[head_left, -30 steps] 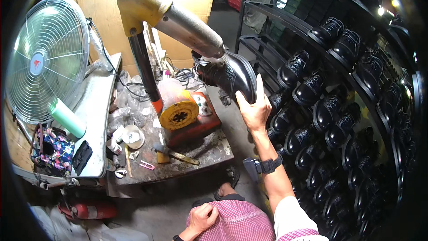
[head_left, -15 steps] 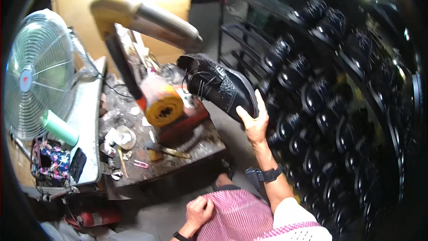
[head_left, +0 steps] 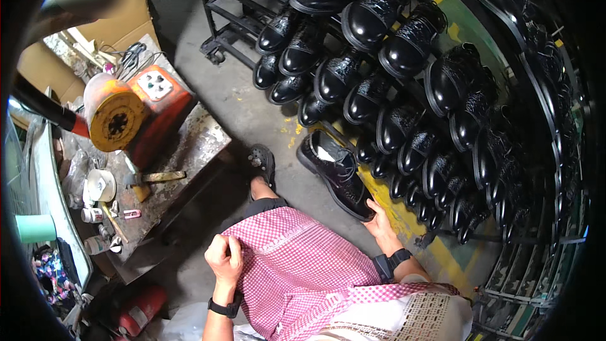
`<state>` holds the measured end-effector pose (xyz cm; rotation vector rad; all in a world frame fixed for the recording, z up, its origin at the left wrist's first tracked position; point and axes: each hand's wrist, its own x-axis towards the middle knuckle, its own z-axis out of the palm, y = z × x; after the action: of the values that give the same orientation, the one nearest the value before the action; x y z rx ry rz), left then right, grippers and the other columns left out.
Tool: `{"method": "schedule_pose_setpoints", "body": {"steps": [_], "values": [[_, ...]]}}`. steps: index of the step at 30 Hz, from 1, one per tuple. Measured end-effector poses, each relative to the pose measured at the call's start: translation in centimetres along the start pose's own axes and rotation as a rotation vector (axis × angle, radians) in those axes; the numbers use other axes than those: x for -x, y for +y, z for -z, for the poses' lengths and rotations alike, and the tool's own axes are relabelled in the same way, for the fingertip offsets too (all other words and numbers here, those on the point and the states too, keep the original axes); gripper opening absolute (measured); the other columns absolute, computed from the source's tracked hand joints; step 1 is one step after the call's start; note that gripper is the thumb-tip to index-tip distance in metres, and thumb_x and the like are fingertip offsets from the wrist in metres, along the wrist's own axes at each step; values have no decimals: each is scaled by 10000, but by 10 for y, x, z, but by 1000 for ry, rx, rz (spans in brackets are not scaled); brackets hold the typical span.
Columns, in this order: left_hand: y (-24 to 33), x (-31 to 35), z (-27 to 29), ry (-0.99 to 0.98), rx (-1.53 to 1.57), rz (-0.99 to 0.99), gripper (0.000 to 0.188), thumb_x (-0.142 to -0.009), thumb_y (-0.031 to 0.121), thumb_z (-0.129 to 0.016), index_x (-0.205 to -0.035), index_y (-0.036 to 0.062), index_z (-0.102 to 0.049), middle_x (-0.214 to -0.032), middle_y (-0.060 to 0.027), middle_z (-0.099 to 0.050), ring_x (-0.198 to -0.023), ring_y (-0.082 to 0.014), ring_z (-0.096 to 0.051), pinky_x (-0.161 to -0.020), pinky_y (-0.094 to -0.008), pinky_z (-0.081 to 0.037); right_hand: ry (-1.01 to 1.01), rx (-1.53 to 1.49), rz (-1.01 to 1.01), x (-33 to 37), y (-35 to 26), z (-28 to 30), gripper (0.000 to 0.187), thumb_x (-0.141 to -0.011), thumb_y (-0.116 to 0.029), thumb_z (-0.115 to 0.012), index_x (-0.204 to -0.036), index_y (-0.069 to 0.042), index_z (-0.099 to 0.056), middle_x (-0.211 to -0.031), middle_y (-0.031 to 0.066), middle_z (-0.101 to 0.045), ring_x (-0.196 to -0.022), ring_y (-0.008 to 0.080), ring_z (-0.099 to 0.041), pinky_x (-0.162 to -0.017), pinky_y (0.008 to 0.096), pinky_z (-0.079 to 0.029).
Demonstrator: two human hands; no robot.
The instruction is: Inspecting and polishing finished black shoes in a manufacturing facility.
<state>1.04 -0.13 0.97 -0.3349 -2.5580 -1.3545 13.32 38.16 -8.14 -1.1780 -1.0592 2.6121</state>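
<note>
My right hand (head_left: 380, 226) grips a black lace-up shoe (head_left: 346, 182) by its toe end. The shoe hangs low beside the rack, its opening and laces facing up and its heel end pointing away from me. Something white shows inside the opening. My left hand (head_left: 225, 259) is closed on the edge of a pink checked apron (head_left: 297, 252) over my lap; the fingertips are hidden.
A wheeled rack (head_left: 230, 9) at the right carries several rows of glossy black shoes (head_left: 369, 19). At the left, a worn workbench (head_left: 180, 177) bears an orange machine (head_left: 117, 117), a hammer (head_left: 158, 177) and a tape roll (head_left: 101, 184). A red extinguisher (head_left: 140, 309) lies below.
My view has turned right toward the rack. My right hand has brought the shoe from beside the machine down to the rack. My left hand stays closed at the apron.
</note>
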Motion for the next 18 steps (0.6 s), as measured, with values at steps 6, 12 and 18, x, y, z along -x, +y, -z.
{"method": "schedule_pose_setpoints", "body": {"steps": [6, 12, 18], "values": [[1, -1, -4, 1, -32, 50, 236, -785, -34, -591, -609, 14, -441, -554, -110, -417, -445, -228, -430, -446, -323, -340, 291, -266, 64, -83, 26, 26, 278, -810, -202, -717, -1055, -199, -587, -1013, 1, -639, -925, 162, -574, -737, 366, -424], [1, -3, -7, -18, -77, 73, 233, -771, -41, -591, -600, 12, -441, -546, -110, -432, -440, -228, -438, -441, -323, -343, 332, -290, 172, -200, 20, -58, 654, -810, -414, -708, -1350, -223, -394, -1268, 91, -530, -1089, 245, -540, -854, 527, -453], [3, -12, -16, -56, -98, 72, 221, -768, -46, -587, -606, 27, -455, -546, -102, -449, -446, -234, -454, -447, -325, -354, 419, 150, -86, -251, 38, -67, 919, -766, -666, -600, -1461, -186, -238, -1418, 194, -357, -1249, 379, -430, -929, 629, -394]]}}
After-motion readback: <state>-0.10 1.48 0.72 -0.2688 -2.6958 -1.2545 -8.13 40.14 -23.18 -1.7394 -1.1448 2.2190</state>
